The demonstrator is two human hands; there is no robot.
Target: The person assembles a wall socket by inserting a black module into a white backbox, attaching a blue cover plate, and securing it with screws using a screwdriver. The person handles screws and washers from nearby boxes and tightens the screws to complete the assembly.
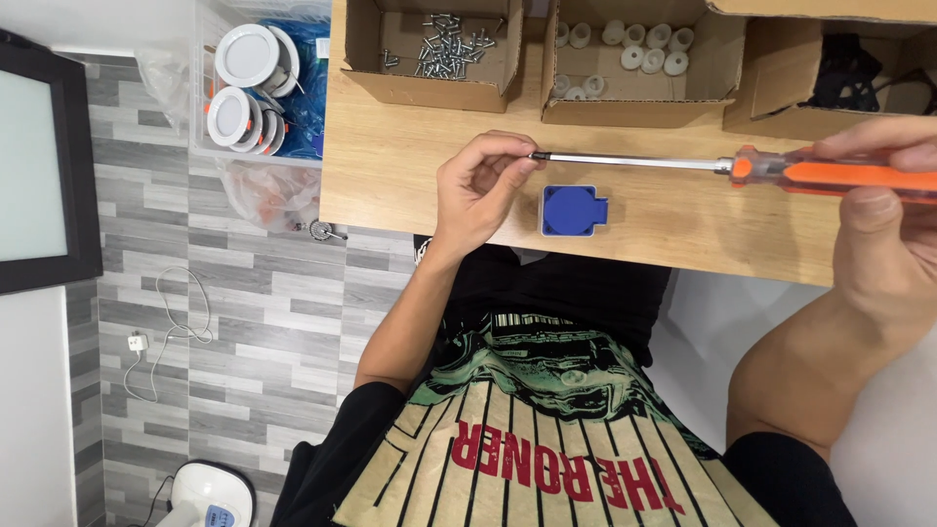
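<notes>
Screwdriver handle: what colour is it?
Orange, translucent-looking, on the screwdriver held by the right hand; head view.

So around the wooden tabletop [410, 166] there's a row of open cardboard boxes: one with a heap of silver metal screws [447, 47], one holding small white plastic round caps [625, 49], and one with black tangled parts [847, 73] I can't really make out. Off the table edge sits a clear plastic bin [262, 93] with round white disc lights. Grey wood-look plank floor [215, 293] below, with a white charger and thin cable [156, 337] lying on it.
</notes>
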